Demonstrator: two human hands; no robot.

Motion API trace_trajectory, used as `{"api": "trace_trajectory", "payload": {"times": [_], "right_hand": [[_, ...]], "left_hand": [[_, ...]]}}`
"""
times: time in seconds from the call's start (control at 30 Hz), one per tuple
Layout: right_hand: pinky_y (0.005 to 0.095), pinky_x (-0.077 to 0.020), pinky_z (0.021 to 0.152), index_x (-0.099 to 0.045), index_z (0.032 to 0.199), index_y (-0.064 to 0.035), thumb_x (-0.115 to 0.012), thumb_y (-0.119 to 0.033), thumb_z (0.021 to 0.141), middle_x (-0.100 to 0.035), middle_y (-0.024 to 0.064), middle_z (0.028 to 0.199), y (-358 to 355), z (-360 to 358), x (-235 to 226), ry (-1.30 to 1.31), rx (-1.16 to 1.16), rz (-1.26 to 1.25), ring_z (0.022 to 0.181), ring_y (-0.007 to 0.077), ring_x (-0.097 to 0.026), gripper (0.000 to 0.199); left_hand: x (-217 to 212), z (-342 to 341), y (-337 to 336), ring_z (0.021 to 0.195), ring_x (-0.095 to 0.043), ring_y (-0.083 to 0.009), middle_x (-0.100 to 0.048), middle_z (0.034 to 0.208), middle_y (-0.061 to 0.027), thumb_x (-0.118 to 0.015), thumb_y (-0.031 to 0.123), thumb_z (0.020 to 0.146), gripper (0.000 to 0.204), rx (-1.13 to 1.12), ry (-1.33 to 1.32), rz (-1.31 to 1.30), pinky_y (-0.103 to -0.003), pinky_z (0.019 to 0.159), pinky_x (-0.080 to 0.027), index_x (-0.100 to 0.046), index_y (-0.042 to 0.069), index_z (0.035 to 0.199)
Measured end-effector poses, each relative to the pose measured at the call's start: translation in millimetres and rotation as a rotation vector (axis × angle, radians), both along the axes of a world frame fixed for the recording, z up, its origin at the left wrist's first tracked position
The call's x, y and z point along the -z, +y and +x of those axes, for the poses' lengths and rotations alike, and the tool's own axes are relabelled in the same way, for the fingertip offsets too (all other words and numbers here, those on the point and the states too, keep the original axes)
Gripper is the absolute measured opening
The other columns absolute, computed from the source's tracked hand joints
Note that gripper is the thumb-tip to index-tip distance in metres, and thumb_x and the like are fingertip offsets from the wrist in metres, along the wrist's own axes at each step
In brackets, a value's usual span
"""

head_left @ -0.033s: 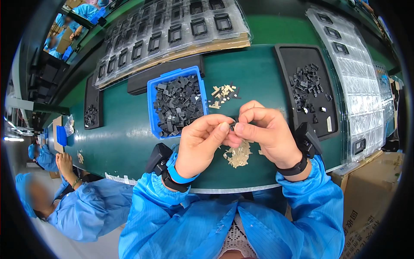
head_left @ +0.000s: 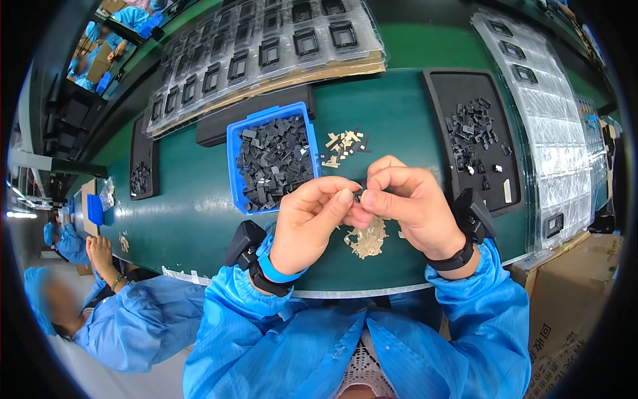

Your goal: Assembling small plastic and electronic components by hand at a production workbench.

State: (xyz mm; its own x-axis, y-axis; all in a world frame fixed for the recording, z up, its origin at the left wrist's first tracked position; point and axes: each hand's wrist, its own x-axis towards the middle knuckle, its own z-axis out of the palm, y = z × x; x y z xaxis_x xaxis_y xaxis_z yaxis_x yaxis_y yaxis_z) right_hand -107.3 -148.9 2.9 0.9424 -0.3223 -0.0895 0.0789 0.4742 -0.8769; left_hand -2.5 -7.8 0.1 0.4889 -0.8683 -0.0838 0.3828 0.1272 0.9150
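Note:
Between my fingertips is a small black plastic part (head_left: 358, 197), mostly covered by the fingers. My left hand (head_left: 314, 216) pinches it from one side, and my right hand (head_left: 411, 207) grips it from the other with thumb and forefinger. Both hands hover over the green table mat (head_left: 392, 106). Just below them lies a pile of small beige pieces (head_left: 367, 241). To the left of my left hand stands a blue bin (head_left: 234, 163) full of small black plastic parts (head_left: 276, 156). Beyond my fingers, beige and black strips (head_left: 344, 144) are scattered on the mat.
A black tray (head_left: 435, 93) with loose black parts sits at the right, beside a clear blister tray (head_left: 551, 139). Stacked blister trays (head_left: 286, 50) holding black frames stand at the back. A co-worker's hands (head_left: 101, 256) are at the left table edge; a cardboard box (head_left: 571, 299) is at lower right.

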Motion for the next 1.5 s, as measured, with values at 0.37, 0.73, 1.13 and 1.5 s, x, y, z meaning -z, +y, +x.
{"api": "trace_trajectory", "payload": {"times": [0.37,0.73,1.13,1.5], "right_hand": [[0.0256,-0.0435,0.075,-0.063,0.086,0.0008,-0.057,-0.008,0.087,-0.047,0.0042,0.095,4.3,-2.4,3.2,-0.139,0.052,-0.219,0.086,0.0112,-0.051,0.011],[0.0273,-0.0416,0.077,-0.064,0.086,-0.0017,-0.059,-0.007,0.084,-0.048,0.0054,0.091,6.9,-2.2,3.2,-0.166,0.149,-0.456,0.084,0.0135,-0.05,0.008],[0.0264,-0.0408,0.073,-0.064,0.08,-0.0018,-0.067,-0.007,0.078,-0.051,0.0044,0.085,12.2,2.5,8.1,-0.088,0.293,-0.405,0.081,0.0138,-0.05,0.006],[0.0268,-0.0424,0.069,-0.063,0.076,-0.0017,-0.071,-0.008,0.072,-0.051,0.0058,0.084,16.0,6.4,12.5,-0.127,0.403,-0.688,0.08,0.0158,-0.051,0.01]], "left_hand": [[14.7,1.5,1.5,0.082,-0.065,-0.0195,-0.063,0.094,-0.0106,-0.047,0.011,0.094,0.014,0.059,0.272,-0.132,-0.031,0.074,-0.055,-0.052,0.003,0.105],[16.7,0.9,1.5,0.082,-0.065,-0.0197,-0.062,0.092,-0.01,-0.047,0.012,0.094,0.014,0.057,0.299,-0.148,-0.031,0.076,-0.054,-0.052,0.004,0.105],[5.4,-18.5,-2.8,0.074,-0.065,-0.0191,-0.063,0.086,-0.0127,-0.047,0.008,0.094,0.016,-0.125,-0.053,-0.001,-0.032,0.066,-0.057,-0.053,0.0,0.105],[9.9,-18.1,-1.7,0.074,-0.064,-0.0181,-0.063,0.089,-0.0124,-0.048,0.009,0.093,0.018,-0.167,0.077,0.002,-0.03,0.067,-0.056,-0.054,-0.004,0.105]]}}
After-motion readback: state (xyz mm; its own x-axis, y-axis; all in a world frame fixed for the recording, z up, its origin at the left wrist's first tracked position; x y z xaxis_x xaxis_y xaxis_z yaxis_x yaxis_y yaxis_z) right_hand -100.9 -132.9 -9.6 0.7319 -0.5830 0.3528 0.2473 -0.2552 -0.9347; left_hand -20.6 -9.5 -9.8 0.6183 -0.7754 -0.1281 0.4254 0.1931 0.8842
